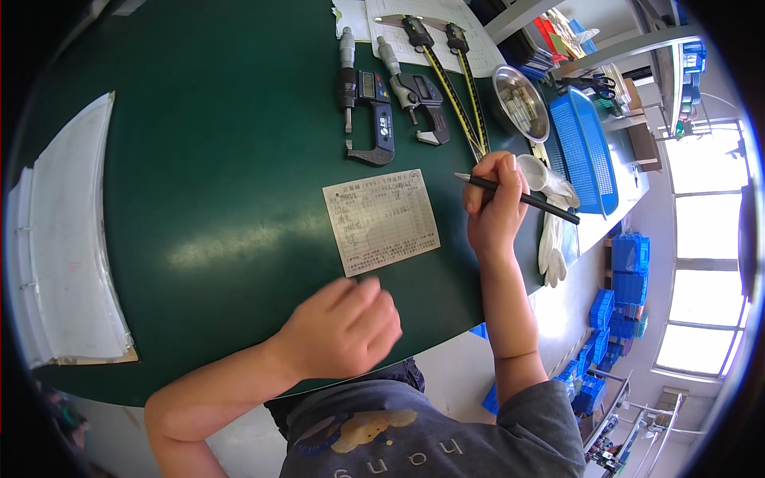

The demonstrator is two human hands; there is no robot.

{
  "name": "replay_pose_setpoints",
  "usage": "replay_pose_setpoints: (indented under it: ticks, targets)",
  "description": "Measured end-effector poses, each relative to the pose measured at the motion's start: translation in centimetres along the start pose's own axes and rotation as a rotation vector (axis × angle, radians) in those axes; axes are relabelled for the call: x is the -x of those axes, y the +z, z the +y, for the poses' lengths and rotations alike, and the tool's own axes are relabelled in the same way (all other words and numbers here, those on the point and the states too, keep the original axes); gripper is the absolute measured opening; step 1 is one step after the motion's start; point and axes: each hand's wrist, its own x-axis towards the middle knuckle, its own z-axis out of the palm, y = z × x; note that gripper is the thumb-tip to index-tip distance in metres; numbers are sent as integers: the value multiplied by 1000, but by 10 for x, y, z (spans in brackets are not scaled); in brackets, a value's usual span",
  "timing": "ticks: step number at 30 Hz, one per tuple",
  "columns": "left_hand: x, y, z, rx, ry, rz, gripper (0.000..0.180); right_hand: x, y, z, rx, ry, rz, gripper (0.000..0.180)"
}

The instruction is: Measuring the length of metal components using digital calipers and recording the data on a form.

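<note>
My right hand (pixel 496 209) grips a black pen (pixel 550 209) over the table, right of a paper card. The pen's tip points left, toward the card. My left hand (pixel 344 328) is curled into a loose fist at the card's lower edge, slightly blurred; nothing shows in it, though its fingertips are turned under. The form card (pixel 382 223) lies flat on the green table, with printed lines and handwriting. Beyond it rest a blue-and-black digital micrometer (pixel 371 119) and a second, grey-and-black micrometer (pixel 419 97).
Two digital calipers (pixel 456 80) lie partly on paper sheets (pixel 478 48) at the back. To the right are a metal bowl (pixel 504 80) with small items, a white cup (pixel 535 172), white gloves (pixel 551 251) and a blue basket (pixel 586 151). An open binder (pixel 68 239) lies left.
</note>
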Motion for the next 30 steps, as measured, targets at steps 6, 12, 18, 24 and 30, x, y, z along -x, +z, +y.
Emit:
replay_pose_setpoints:
  ticks: [6,12,18,24,30]
  targets:
    - [8,2,11,272,141,-119,37,0,-1,-2,35,5,-1,33]
    - [-1,-11,0,384,66,-281,33,-2,-2,-1,43,33,-53,25]
    - [13,1,3,374,31,-120,24,2,2,17,230,39,-5,20]
    - [5,9,14,318,81,-28,24,5,-16,17,353,-137,-67,15]
    - [5,6,13,315,39,-61,24,5,-11,24,352,-179,-124,15]
